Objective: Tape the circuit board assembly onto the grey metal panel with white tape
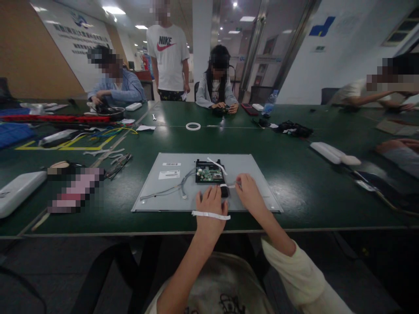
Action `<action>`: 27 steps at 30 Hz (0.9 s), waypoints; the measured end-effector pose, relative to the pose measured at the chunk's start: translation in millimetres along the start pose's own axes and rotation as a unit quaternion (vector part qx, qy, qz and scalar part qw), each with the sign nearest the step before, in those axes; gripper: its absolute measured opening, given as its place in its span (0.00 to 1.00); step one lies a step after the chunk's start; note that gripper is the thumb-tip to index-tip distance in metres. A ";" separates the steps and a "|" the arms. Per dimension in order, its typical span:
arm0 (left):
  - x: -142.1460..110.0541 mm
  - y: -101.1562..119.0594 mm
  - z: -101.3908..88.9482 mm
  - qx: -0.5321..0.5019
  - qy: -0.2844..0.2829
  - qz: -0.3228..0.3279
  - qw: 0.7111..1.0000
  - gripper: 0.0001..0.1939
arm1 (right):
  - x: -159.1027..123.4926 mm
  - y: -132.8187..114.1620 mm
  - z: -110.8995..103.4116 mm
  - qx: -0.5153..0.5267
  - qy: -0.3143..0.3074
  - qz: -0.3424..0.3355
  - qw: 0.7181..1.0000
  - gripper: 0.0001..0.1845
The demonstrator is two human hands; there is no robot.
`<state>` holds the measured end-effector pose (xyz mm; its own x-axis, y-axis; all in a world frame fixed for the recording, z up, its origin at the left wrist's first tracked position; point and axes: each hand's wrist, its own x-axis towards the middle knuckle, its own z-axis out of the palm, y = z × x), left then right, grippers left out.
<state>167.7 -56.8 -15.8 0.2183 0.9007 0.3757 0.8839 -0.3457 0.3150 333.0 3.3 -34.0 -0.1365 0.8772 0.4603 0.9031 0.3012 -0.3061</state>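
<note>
A grey metal panel [255, 174] lies flat on the green table in front of me. A green circuit board [208, 173] sits in a black frame at its middle, with grey cables [173, 188] running off to the left. My left hand [211, 204] rests on the panel just below the board, fingers curled down beside a small black part [224, 191]. A white strip [210, 214] lies across my left wrist. My right hand [248, 194] pinches a thin white strip [231, 186] next to that black part.
A white tape roll [193, 126] lies further back on the green table [294, 183]. Wires, tools and yellow floor-tape marks [98, 144] fill the left side. A white device [334, 153] lies at right. Several people sit or stand at the far and right edges.
</note>
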 end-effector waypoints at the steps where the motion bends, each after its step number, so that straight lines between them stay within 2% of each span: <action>1: 0.0 0.1 -0.6 0.001 -0.002 0.000 1.000 0.20 | 0.3 0.9 0.6 0.009 -0.003 0.000 1.000 0.04; 8: 5.2 -3.7 -4.9 0.002 -0.019 0.024 1.000 0.20 | 8.7 8.8 5.7 0.082 -0.007 0.003 0.997 0.08; 12: 14.2 -8.3 -16.2 -0.004 -0.044 0.053 0.998 0.19 | 16.5 8.6 -2.1 0.166 0.005 0.004 0.986 0.13; 15: 23.7 -12.5 -24.5 -0.026 -0.065 0.060 0.996 0.16 | 14.1 -2.6 -20.9 0.214 -0.001 -0.070 0.974 0.19; 18: 33.9 -17.5 -27.9 -0.068 -0.075 0.082 0.991 0.13 | 4.2 -24.4 -47.3 0.223 -0.044 -0.183 0.956 0.27; 20: 39.2 -20.0 -28.9 -0.089 -0.077 0.108 0.987 0.13 | -1.1 -41.0 -63.2 0.221 -0.062 -0.231 0.946 0.29; 23: 42.7 -21.4 -33.8 -0.113 -0.080 0.154 0.978 0.12 | -0.1 -60.8 -76.2 0.228 -0.056 -0.277 0.932 0.22; 27: 40.7 -22.2 -46.8 -0.120 -0.084 0.179 0.973 0.11 | 11.1 -74.4 -75.9 0.248 -0.037 -0.328 0.911 0.12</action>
<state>137.6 -24.8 33.2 0.5766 0.7345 0.3579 0.6207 -0.6786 0.3928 295.2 -37.8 57.1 -0.6251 0.4644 0.6274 0.3249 0.8856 -0.3319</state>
